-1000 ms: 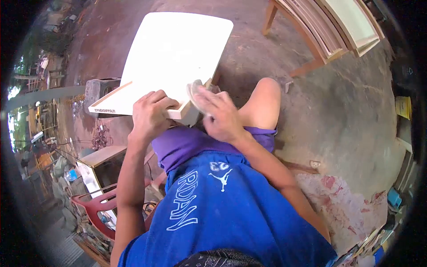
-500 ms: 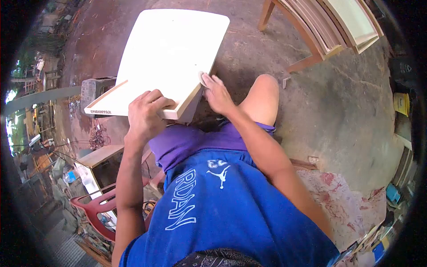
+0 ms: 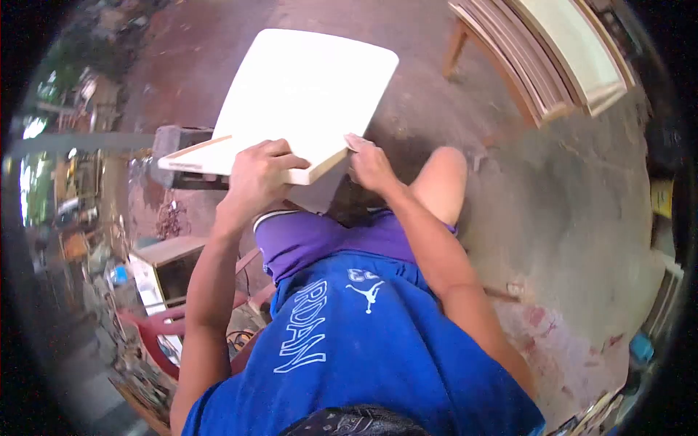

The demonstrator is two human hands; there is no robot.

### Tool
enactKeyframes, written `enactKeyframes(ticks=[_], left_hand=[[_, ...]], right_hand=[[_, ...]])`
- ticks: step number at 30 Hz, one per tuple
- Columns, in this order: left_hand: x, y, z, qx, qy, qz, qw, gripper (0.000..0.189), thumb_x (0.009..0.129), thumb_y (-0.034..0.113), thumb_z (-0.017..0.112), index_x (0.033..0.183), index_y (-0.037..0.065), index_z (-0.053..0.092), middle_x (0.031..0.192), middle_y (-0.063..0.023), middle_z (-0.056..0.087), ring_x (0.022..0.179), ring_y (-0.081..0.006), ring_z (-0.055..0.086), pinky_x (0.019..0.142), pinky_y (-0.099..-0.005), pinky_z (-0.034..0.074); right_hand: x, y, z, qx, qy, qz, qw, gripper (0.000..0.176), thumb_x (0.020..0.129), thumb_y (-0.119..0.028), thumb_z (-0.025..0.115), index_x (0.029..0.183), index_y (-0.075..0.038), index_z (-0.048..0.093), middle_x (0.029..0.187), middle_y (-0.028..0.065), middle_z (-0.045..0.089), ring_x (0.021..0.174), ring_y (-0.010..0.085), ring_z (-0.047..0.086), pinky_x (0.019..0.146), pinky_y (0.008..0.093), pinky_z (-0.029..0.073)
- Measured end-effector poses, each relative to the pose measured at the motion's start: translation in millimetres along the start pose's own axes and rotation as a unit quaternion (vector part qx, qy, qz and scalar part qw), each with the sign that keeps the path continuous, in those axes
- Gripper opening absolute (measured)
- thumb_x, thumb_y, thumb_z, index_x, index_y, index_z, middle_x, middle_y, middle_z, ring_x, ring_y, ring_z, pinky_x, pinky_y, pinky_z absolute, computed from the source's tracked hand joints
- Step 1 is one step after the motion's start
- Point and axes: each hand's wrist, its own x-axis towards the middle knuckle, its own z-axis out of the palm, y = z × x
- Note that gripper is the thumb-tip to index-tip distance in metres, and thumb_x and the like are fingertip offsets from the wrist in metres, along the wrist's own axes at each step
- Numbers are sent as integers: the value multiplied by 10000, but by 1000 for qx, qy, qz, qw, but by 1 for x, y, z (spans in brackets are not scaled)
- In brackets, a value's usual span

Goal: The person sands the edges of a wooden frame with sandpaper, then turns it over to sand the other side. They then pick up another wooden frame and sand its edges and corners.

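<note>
This is a woodworking workshop: wood-framed panels (image 3: 512,54) are stacked right of the white board (image 3: 305,94), with stained floor (image 3: 538,182) around it.

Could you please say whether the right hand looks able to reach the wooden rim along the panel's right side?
Likely yes: the right hand is at the far end of that wooden rim, with nothing visible between them, while the left hand lies left of it.

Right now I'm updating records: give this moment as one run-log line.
left hand: gripping near rim, flat white wood-rimmed panel | right hand: at right edge, grip unclear
</note>
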Motion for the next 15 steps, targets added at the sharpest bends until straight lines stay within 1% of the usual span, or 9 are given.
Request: enactKeyframes(ticks=[1,2,3,4,5,7,8,10,15], left_hand=[[0,-8,7,-11,12,2,1000,325,632,113,771,949,173,813,846,-25,688,827,-257,697,753,-410,577],[2,-18,8,-39,46,54,997,299,643,132,763,938,153,809,857,-46,690,832,-273,695,762,-424,577],[5,-14,-11,-50,11,22,998,279,661,147,754,936,123,795,878,-71,691,858,-299,697,784,-436,573],[5,-17,-28,-78,40,44,995,274,668,147,753,937,100,778,891,-81,687,883,-313,698,803,-438,567],[0,-18,-41,-88,79,28,993,311,638,117,777,947,82,764,909,-88,686,908,-314,698,817,-429,561],[-8,-13,-87,-157,140,-20,977,261,730,108,856,954,29,748,927,-110,685,898,-301,691,792,-408,545],[-11,-15,-106,-181,169,-6,969,280,773,172,885,959,18,743,920,-116,683,866,-300,677,769,-408,533],[-23,-25,-130,-259,163,-15,952,335,776,150,886,1031,-5,733,970,-91,699,939,-225,670,825,-389,524],[-44,-89,-120,-427,238,-33,872,288,782,95,899,1027,42,757,990,-5,754,964,-127,666,897,-324,527]], right_hand=[[3,7,-7,-15,-24,-6,1000,451,894,-65,476,1292,43,657,1398,272,613,1348,426,542,1181,479,392],[4,-3,-20,-17,-60,70,996,458,919,-113,480,1324,12,655,1372,251,639,1315,414,576,1147,455,425],[3,-9,-26,61,-40,188,980,478,950,-160,470,1376,-28,640,1354,238,658,1287,412,604,1115,430,452],[-2,14,-32,-29,-14,80,996,511,964,-181,464,1443,-63,597,1357,232,662,1278,397,620,1097,412,467],[1,-62,-73,-29,-38,235,971,559,973,-175,445,1520,-83,521,1377,218,658,1279,380,628,1108,422,461],[-8,-41,-89,-96,88,71,989,520,1051,-180,420,1548,-41,482,1485,178,595,1329,327,589,1166,426,402],[-1,-155,-121,-90,28,290,952,518,1082,-187,418,1554,27,432,1481,186,583,1318,342,575,1183,453,395],[4,-133,-116,267,181,186,928,509,1097,-202,459,1504,102,445,1464,206,576,1316,330,564,1183,453,406],[33,-149,-124,288,216,-99,928,518,1102,-227,500,1475,130,457,1463,229,555,1336,318,546,1167,437,421]])
